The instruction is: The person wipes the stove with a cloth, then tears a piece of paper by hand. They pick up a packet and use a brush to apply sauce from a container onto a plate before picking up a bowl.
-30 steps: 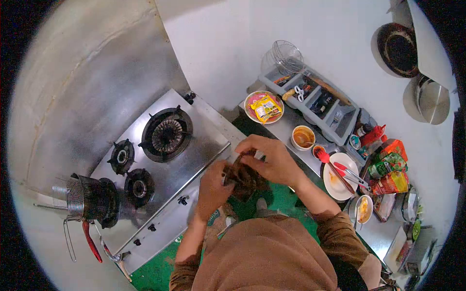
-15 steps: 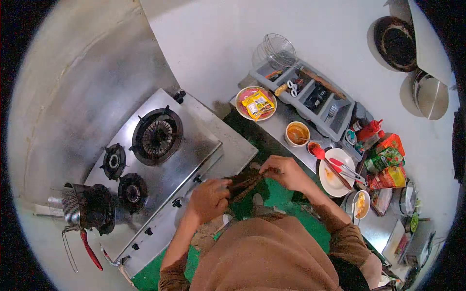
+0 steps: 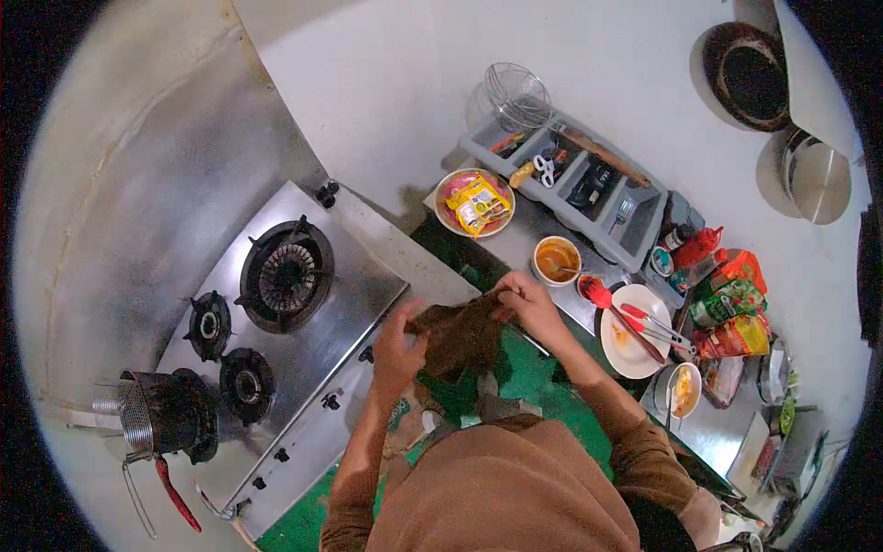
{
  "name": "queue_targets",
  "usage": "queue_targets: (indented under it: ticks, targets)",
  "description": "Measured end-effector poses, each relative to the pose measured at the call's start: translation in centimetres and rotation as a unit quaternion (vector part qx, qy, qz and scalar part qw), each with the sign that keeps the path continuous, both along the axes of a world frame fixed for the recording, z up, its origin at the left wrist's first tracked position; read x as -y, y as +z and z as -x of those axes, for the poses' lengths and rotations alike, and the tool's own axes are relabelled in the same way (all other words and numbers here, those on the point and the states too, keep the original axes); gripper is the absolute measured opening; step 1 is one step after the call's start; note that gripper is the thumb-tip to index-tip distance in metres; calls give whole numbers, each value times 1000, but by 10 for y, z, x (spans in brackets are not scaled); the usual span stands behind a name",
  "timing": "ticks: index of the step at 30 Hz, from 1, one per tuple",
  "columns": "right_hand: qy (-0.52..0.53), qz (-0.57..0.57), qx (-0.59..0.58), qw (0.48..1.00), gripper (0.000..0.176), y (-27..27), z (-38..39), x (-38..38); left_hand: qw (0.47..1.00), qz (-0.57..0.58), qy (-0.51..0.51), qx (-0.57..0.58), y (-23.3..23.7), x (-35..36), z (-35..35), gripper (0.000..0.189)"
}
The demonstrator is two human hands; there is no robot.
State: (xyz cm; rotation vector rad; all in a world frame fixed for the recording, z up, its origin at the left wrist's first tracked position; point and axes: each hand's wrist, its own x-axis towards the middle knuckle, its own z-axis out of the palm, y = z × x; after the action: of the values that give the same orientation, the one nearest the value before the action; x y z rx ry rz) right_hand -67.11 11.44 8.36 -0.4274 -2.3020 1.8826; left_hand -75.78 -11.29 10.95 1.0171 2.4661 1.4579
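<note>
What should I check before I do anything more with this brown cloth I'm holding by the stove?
1. Grip on both sides: the left hand and the right hand each pinch an edge of the brown cloth. Ok.
2. Cloth opened out: it is spread between the hands and its lower part hangs loose. Ok.
3. Flames off: none shows on the large burner or the small burners of the gas stove. Ok.
4. Cloth clear of the burners: it hangs by the stove's front corner, apart from them. Ok.
5. Sauce bowl clear of the right hand: apart. Ok.
6. Cloth clean and dry: cannot tell.
</note>
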Motion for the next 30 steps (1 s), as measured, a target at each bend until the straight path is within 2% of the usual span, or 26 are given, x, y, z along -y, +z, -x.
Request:
queue_targets:
  ticks: [2,3,5,6,8,9,11,12,14,15,17,18,20,22,24,25,26,27,30]
  targets:
    - [-62,-13,-30,998,9,22,3,5,995,-57,74,27,11,-8,4,30]
    - [-63,-11,-29,998,9,28,1,5,995,-54,73,29,11,-8,7,30]
    - [-64,92,-60,992,10,34,-3,4,995,-34,12,-91,7,-6,14,30]
    - [-66,92,-59,992,10,27,-4,1,995,-34,11,-90,1,-8,14,30]
    - [-42,15,-93,995,14,-5,-9,-4,999,-13,9,-52,-20,-9,9,26]
    - [-43,15,-91,995,14,-27,-12,-5,999,-13,8,-49,-34,-9,6,26]
    - [-45,-53,-62,996,15,-77,-23,-1,998,13,-13,-68,-72,-6,-4,25]
    - [-46,-50,-57,996,15,-96,-29,3,999,25,-14,-34,-89,-3,-12,19]
    - [-4,-20,54,998,13,-128,-42,10,999,52,-14,-3,-119,4,-28,17]
    - [-5,-17,58,998,13,-142,-48,14,997,78,-10,23,-134,8,-35,14]
    - [22,-33,107,993,12,-162,-55,20,993,107,-5,54,-169,18,-43,14]
    - [27,-45,125,991,11,-150,-55,22,988,133,2,80,-182,21,-44,13]
    - [17,-39,123,992,11,-160,-49,21,989,127,34,70,-199,24,-44,15]
    - [8,-35,120,992,11,-157,-39,17,989,120,68,60,-189,18,-41,17]
    - [-20,-17,124,992,12,-144,-10,5,978,100,134,124,-163,-5,-23,22]
    - [-51,-71,93,992,12,-156,6,0,978,102,134,125,-159,-16,-13,22]
    - [-83,-124,63,987,12,-173,23,-3,980,41,161,109,-155,-27,-3,24]
    - [-82,-123,63,987,12,-183,41,-7,978,-21,187,92,-152,-36,5,26]
    - [-128,-62,17,990,15,-192,78,-6,964,17,246,97,-130,-60,19,31]
